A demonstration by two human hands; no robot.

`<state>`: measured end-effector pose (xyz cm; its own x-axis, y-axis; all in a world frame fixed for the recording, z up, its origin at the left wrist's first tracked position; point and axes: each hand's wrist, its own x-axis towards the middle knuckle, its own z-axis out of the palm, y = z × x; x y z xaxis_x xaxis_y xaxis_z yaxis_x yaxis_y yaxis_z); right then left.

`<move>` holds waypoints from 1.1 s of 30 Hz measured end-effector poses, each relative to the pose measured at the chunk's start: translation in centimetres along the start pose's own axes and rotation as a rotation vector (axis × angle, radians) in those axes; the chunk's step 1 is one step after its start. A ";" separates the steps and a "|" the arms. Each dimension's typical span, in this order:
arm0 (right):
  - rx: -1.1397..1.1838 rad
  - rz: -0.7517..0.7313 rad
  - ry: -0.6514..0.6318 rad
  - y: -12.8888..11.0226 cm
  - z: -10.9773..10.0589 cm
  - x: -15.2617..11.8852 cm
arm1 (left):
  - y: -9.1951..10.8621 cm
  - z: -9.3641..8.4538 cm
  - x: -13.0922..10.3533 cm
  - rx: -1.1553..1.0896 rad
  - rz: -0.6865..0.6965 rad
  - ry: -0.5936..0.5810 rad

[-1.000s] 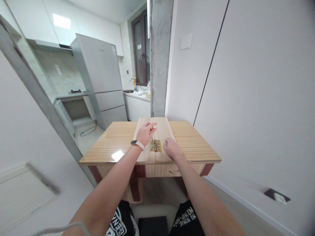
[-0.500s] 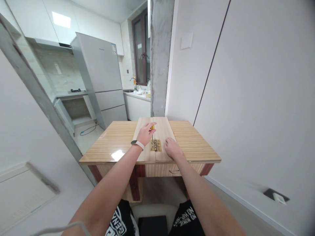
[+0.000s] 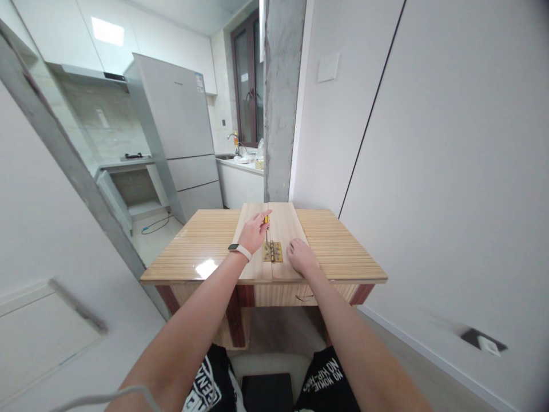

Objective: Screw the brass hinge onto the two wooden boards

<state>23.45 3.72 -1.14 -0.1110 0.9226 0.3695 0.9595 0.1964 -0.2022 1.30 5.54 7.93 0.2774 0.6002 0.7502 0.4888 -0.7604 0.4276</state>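
Two pale wooden boards (image 3: 281,220) lie side by side on the striped wooden table (image 3: 343,246). A brass hinge (image 3: 273,252) spans the seam between them near their front part. My left hand (image 3: 255,230), with a white wristband, is closed around a small screwdriver with a yellow handle (image 3: 266,219); its thin shaft points down toward the hinge. My right hand (image 3: 301,256) rests on the right board beside the hinge, its fingers curled. Whatever those fingertips hold, if anything, is too small to make out.
The table has a drawer (image 3: 304,294) under its front edge. A white wall (image 3: 450,171) stands to the right. Beyond the table on the left are a grey refrigerator (image 3: 175,114) and a kitchen counter (image 3: 240,166). A cable crosses the lower left.
The view has shifted very slightly. Both hands keep nearly the same places over the boards, and the hinge stays where it was.
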 end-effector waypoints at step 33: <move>-0.006 -0.001 -0.007 0.0 0.2 0.2 | 0.5 0.2 0.2 -0.180 -0.026 -0.007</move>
<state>23.41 3.93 -1.25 -0.1141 0.9246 0.3635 0.9608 0.1957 -0.1963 1.73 5.33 8.17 0.2722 0.6217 0.7344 0.3406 -0.7761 0.5308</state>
